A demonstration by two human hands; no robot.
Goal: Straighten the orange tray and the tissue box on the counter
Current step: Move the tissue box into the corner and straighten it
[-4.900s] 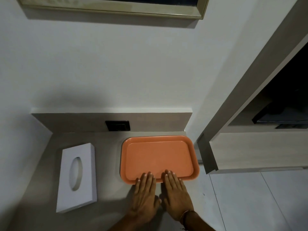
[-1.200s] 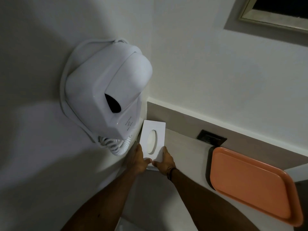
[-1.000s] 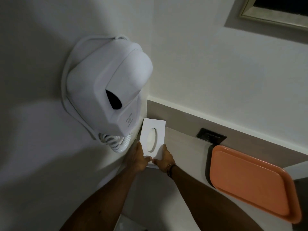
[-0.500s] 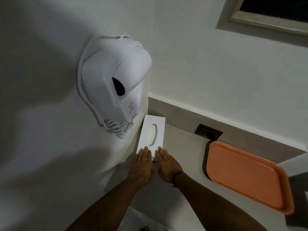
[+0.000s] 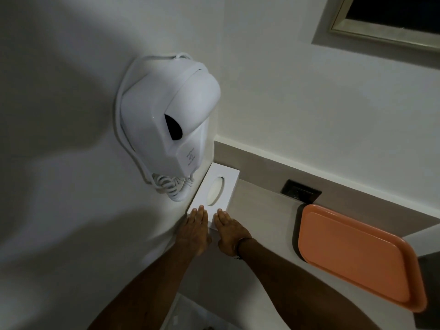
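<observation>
Palms flat on the tissue box in the corner

Tissue box lies flat on the counter, tucked into the far left corner where the side wall meets the low backsplash. Its long left edge runs along the side wall and its far short end sits against the backsplash. The oval slot on top faces up.

My left hand and my right hand lie side by side at the box's near end, fingers straight and held together, palms down. Neither hand is closed around anything; both are spread flat, with the fingertips resting on the top face of the box near its near edge and the heels of the hands over the counter. A thin band circles my right wrist.

Orange tray sits on the counter well to the right of the box, apart from both hands. Its far left corner lies just beside a dark wall socket set in the backsplash, and its near right corner reaches toward the counter's end.

A white wall-mounted hair dryer hangs on the side wall above the box, its coiled cord dangling just left of the box's far end. A framed mirror edge shows on the far wall at upper right.
</observation>
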